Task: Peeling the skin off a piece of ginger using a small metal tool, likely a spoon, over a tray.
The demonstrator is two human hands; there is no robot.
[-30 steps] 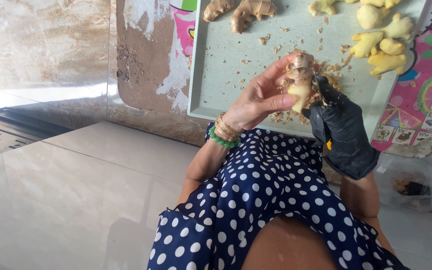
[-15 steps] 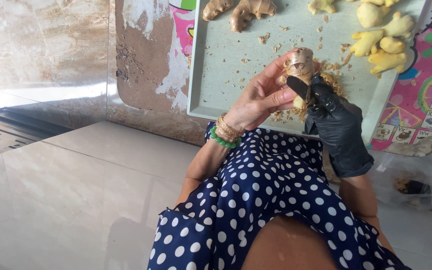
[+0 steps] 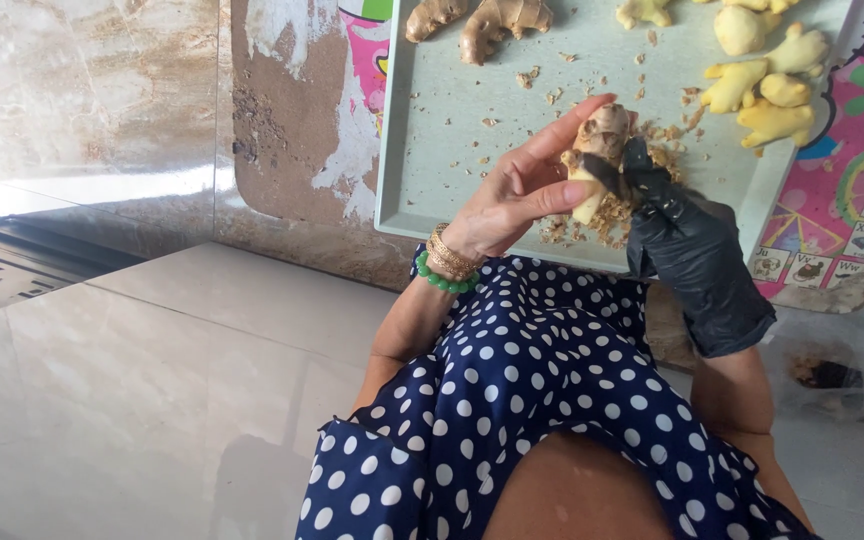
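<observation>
Peeling ginger over the tray (image 3: 432, 150), about midway through by the look of it. My left hand (image 3: 512, 205), bare, has its fingers (image 3: 562, 130) clamped round a ginger piece (image 3: 600, 150), held just above the tray's near edge. My right hand (image 3: 687, 250), in a black glove, is closed on a small dark tool (image 3: 602, 172) pressed against the piece; can't tell whether it's a knife or a scraper, the blade is mostly hidden. The piece in hand is part done: pale yellow flesh shows low down, brown skin on top.

Done so far, judging by colour: a cluster of peeled ginger (image 3: 762, 75), bright yellow, sits at the tray's far right corner, several chunks touching each other. Peel scraps (image 3: 607, 215) are piled right under my hands, with loose flecks scattered across the tray middle.

Left to do: two unpeeled ginger pieces (image 3: 482, 20), tan-brown, at the tray's far edge toward the left, well apart from the yellow pile. Plus the rest of the one I'm holding. More may sit beyond the frame's top edge.

Tray rests on a colourful mat (image 3: 852, 200) with pictures, on the floor (image 3: 132, 380), just past my polka-dot dress (image 3: 512, 400). Bead bracelets (image 3: 447, 268) on the left wrist.
</observation>
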